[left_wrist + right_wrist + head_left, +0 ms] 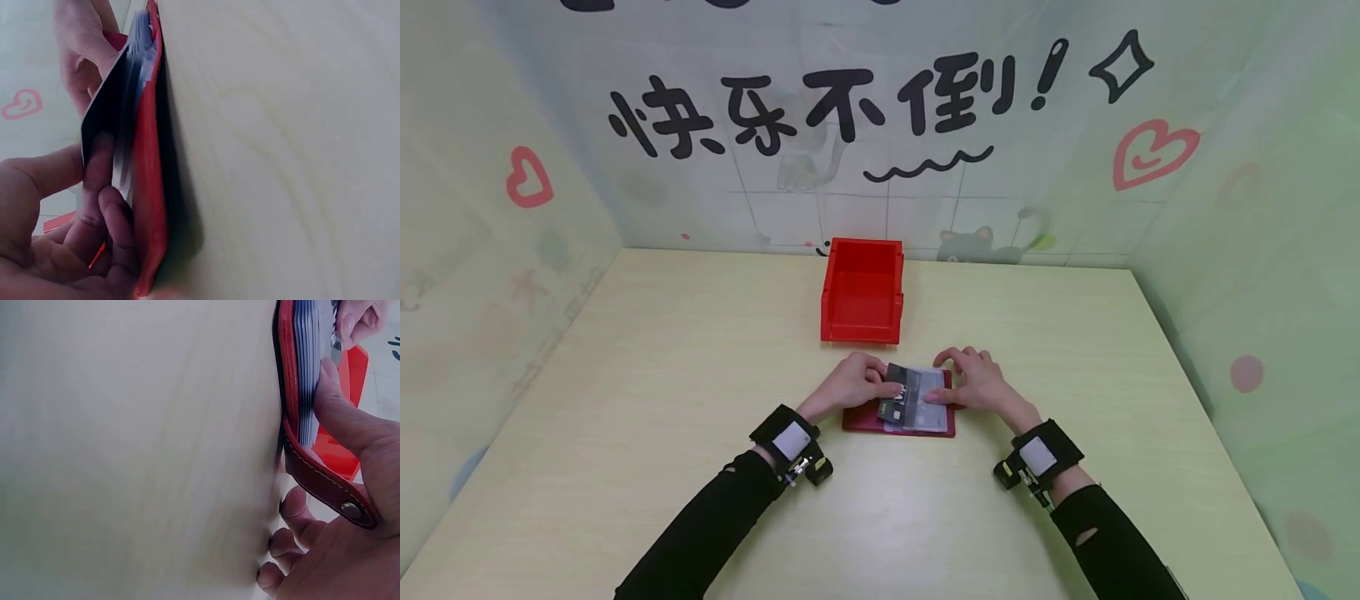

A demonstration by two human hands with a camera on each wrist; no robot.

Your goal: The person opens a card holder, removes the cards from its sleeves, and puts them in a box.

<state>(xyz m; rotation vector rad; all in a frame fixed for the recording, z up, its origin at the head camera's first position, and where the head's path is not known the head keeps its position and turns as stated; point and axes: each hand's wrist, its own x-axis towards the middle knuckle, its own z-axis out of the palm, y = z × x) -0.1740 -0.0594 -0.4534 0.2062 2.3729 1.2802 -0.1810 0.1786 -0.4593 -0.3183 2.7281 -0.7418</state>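
Note:
A red card holder lies unfolded on the table, its stack of clear plastic sleeves uppermost. My left hand pinches a dark card by its left side, thumb on top and fingers beneath. In the left wrist view the card is tilted up from the sleeves. With its thumb, my right hand presses on the sleeves, while its index finger bends at the holder's far edge. A snap strap sticks out beside the right palm. How far the card sits in a sleeve is hidden.
Behind the hands, near the back of the table, stands a red plastic bin. Printed fabric walls border the pale wooden table at the back and both sides.

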